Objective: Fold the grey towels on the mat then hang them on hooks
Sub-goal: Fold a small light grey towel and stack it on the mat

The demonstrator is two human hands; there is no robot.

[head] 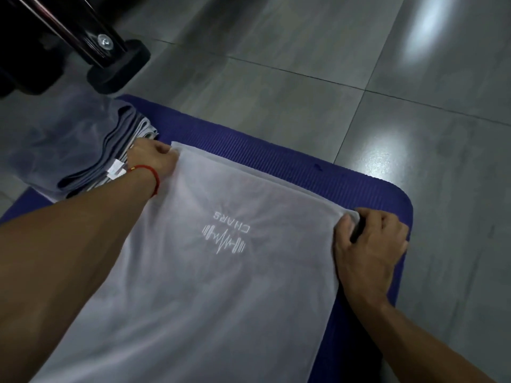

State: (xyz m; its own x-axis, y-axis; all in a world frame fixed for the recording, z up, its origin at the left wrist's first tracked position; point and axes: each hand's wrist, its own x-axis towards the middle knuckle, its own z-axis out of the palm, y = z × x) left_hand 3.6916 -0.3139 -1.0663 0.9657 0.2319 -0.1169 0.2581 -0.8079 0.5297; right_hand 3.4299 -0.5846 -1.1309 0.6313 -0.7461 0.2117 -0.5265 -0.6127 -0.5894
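A grey towel (pixel 210 286) with a white barbell logo lies spread flat on the purple mat (pixel 290 164). My left hand (pixel 154 161) pinches the towel's far left corner; a red string sits on that wrist. My right hand (pixel 370 244) grips the far right corner, with the cloth bunched between thumb and fingers. Both corners rest low on the mat. The near end of the towel runs out of view below. No hooks are in view.
A pile of folded grey towels (pixel 83 150) lies at the mat's far left, just beyond my left hand. A black metal frame leg with a rubber foot (pixel 119 70) stands behind it. Glossy grey floor tiles (pixel 304 64) surround the mat.
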